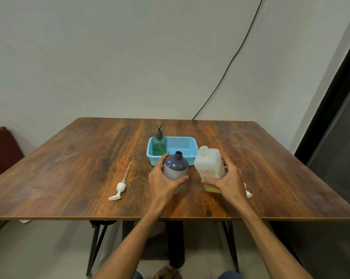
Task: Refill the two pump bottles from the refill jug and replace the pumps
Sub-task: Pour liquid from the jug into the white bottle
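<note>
Inspection of the tabletop (69,158), left to right.

1. A white pump (120,185) lies flat left of centre, toward the near edge. Its dip tube points to the far edge, and it is well apart from any bottle.
2. The left hand (163,181) grips the purple bottle (176,166) at mid-table, thumb and fingers curled round its body. The bottle stands upright with its neck open and no pump fitted.
3. Just behind it sits a blue basket (190,146). The green pump bottle (159,143) stands in the basket's left end with its pump on.
4. The refill jug (209,168) stands upright just right of the purple bottle, with yellow liquid low inside.
5. The right hand (229,182) wraps round the jug's lower body.
6. A white piece (248,194) shows beyond the right wrist. It is mostly hidden and is possibly a pump head.

Assessment: the step in hand is filling the purple bottle, and pouring has not begun. The next move calls for lifting the jug and tipping its mouth squarely over the narrow neck while the left hand steadies the bottle.
</note>
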Demonstrator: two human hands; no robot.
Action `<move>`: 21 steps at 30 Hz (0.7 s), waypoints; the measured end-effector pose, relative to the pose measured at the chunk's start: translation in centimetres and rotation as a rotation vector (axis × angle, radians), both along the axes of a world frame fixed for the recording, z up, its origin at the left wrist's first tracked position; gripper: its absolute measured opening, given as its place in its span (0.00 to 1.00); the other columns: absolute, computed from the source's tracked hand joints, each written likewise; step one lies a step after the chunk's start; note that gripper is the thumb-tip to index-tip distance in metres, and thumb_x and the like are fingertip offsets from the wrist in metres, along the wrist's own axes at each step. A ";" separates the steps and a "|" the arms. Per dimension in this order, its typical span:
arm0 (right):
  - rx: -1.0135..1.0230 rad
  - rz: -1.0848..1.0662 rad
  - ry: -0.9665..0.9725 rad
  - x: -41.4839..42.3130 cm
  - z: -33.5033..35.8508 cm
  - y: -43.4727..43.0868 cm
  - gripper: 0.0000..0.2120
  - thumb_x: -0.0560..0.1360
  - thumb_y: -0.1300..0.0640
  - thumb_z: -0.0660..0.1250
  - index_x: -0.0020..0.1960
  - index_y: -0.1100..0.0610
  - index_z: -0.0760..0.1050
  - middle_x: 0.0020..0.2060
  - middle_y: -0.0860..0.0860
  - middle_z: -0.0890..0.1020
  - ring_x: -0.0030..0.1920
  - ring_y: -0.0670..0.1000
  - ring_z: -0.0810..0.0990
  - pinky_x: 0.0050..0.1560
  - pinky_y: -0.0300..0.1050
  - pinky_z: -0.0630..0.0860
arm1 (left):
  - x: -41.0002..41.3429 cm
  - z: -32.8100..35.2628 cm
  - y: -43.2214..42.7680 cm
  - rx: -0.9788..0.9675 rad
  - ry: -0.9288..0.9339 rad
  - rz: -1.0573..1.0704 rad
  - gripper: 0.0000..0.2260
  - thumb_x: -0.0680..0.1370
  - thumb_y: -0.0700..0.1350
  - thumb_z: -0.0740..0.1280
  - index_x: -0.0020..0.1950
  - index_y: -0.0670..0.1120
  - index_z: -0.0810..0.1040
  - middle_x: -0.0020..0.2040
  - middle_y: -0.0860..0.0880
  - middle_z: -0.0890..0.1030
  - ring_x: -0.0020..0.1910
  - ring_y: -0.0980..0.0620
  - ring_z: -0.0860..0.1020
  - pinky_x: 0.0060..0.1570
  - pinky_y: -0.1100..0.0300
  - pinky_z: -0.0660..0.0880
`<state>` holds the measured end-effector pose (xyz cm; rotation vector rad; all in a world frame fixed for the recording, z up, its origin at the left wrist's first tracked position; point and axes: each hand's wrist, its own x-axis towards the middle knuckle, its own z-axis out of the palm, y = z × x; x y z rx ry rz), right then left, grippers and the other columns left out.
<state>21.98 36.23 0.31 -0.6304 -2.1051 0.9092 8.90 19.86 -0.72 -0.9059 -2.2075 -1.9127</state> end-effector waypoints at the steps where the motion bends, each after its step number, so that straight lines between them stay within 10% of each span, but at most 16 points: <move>1: 0.039 0.005 0.000 0.1 0.6 0.1 0.42 0.58 0.51 0.85 0.67 0.45 0.70 0.54 0.39 0.77 0.55 0.47 0.78 0.47 0.41 0.80 | 0.1 0.3 0.0 0.001 0.003 -0.008 0.41 0.62 0.52 0.83 0.71 0.48 0.71 0.66 0.51 0.78 0.60 0.56 0.78 0.58 0.56 0.80; 21: 0.613 -0.101 -0.337 0.6 7.0 1.0 0.39 0.57 0.46 0.79 0.66 0.47 0.71 0.54 0.51 0.81 0.52 0.54 0.79 0.50 0.53 0.80 | 0.7 2.6 -0.8 -0.074 0.084 -0.049 0.43 0.61 0.52 0.83 0.72 0.47 0.70 0.67 0.48 0.77 0.62 0.52 0.76 0.63 0.51 0.77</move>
